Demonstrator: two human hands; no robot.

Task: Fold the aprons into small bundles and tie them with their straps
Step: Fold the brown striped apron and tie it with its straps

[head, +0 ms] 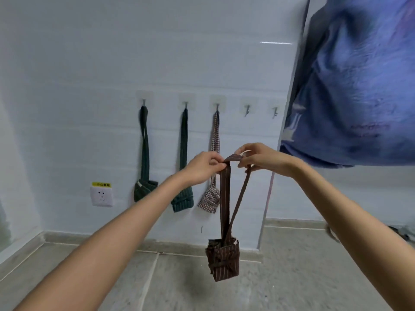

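Left hand grip: thumb and fingers pinched together on top of brown strap loop, at its left end. Right hand grip: fingers curled, pinching same loop at its right end; thinner side of strap runs down from under these fingers. Both grips close together, loop top stretched flat between them.

Brown striped apron bundle hangs straight below the grips, well down, off the floor, dangling on the two strap runs. Bundle folded into small block, strap wrapped round its middle. No touch between hands and bundle itself, only the strap.

Behind and left of left grip, on white wall: dark green bundle hanging from hook by its strap, far left of grip and lower. Teal striped bundle next, below left grip, on second hook. Checked bundle on third hook, just behind and below left grip, its strap partly hidden by that hand. Two bare hooks above right grip. Wall socket far left, lower. Blue cloth above and right of right grip, blurred. Grey tiled floor beneath.
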